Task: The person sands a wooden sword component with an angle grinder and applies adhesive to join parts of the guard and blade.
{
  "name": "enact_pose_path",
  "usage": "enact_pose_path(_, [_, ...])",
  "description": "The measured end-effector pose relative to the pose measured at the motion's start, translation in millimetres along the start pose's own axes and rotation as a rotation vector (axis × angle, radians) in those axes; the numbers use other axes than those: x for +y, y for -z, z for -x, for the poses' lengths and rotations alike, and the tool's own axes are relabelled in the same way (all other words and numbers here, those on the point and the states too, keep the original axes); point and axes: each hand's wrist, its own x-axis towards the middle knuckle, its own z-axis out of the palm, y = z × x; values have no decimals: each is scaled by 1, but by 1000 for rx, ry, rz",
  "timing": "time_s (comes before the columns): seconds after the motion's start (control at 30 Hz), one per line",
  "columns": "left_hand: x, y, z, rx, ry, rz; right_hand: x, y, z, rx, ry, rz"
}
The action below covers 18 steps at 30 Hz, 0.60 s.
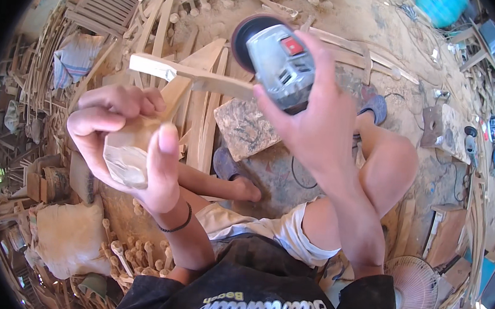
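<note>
My left hand (126, 129) is wrapped round the rounded, faceted end of a pale carved wooden piece (126, 158). From that grip a narrow neck slants up to a crosswise bar, whose right end reaches close to my right thumb. In my right hand (321, 114) is a power sander (281, 66) with a grey body, a red switch and a dark round disc. The disc faces away, up and to the left. Whether the bar's end touches the sander or my thumb, I cannot tell.
A worn block (247, 128) lies on the floor between my legs, near a loose sandal (226, 164). Wooden strips and knobbed sticks (141, 257) crowd the left and far sides. A fan (412, 295) stands at the lower right; a slatted wooden panel (105, 1) lies far left.
</note>
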Motion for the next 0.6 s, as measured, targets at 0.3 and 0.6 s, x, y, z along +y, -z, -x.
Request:
enact_pose_path(0.3, [-22,26,8,-193,-47,168,-11,-15,15,-184,132,79])
enact_pose_path(0.6, [-14,15,10,-176,-18,87,-16,-15,16,-250,112,159])
